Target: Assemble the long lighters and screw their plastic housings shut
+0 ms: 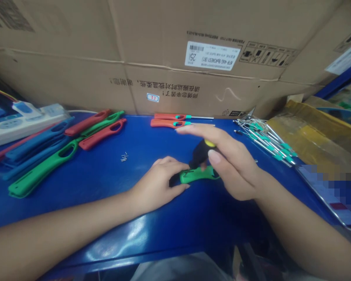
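Note:
A green lighter handle [197, 175] lies on the blue table, with a teal piece showing near its right end. My left hand [160, 177] is closed around its left end, thumb and fingers on either side of a dark part I cannot make out. Over the handle, my right hand [232, 160] grips a black and yellow screwdriver [201, 153] between thumb and fingers; its tip is hidden. Several small screws [124, 157] lie to the left of my hands.
Red, blue and green lighter handles [43, 169] are grouped at left beside a white power strip [26, 119]. Two orange lighters [166, 123] lie at the back before a cardboard box [160, 54]. Metal lighter tubes with teal parts [266, 140] are heaped at right.

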### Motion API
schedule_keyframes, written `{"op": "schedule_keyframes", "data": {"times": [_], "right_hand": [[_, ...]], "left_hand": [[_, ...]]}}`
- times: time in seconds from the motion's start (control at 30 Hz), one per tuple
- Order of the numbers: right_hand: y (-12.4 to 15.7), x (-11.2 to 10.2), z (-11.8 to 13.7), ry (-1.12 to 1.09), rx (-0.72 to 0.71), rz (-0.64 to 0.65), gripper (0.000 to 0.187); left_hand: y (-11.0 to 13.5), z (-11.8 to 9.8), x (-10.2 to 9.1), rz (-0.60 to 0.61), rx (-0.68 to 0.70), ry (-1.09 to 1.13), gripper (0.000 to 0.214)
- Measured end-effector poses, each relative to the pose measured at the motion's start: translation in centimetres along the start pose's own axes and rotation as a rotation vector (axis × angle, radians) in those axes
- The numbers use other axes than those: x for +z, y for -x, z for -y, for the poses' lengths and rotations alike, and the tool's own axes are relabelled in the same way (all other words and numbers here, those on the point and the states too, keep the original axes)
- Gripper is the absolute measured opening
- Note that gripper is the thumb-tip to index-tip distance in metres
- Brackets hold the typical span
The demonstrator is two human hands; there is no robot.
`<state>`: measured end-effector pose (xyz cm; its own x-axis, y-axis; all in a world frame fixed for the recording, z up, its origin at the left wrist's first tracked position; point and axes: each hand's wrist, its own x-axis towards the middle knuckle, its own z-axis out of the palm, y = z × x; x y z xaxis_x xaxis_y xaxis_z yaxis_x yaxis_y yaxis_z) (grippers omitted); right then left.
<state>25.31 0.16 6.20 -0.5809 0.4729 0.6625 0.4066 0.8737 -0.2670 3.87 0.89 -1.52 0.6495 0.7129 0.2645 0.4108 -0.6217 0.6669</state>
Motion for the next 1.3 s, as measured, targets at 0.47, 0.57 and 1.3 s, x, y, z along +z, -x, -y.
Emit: {"op": "schedule_keyframes", "data": {"times": [0.47, 0.57, 1.3], "right_hand": [[-0.1, -0.1, 0.0, 0.153, 0.062, -0.081, 0.036], [-0.1, 0.0, -0.1, 0.067, 0.099, -0.039, 0.041], [0.1, -3.4, -6.3, -0.025, 0.344, -0.406, 0.019]], "left_hand": [[0.0, 0.1, 0.0, 0.003, 0.011, 0.002, 0.035], [0.0, 0.2, 0.0, -0.001, 0.009, 0.003, 0.034], [0.0, 0.1, -0.1, 0.015, -0.006, 0.029, 0.039]]}}
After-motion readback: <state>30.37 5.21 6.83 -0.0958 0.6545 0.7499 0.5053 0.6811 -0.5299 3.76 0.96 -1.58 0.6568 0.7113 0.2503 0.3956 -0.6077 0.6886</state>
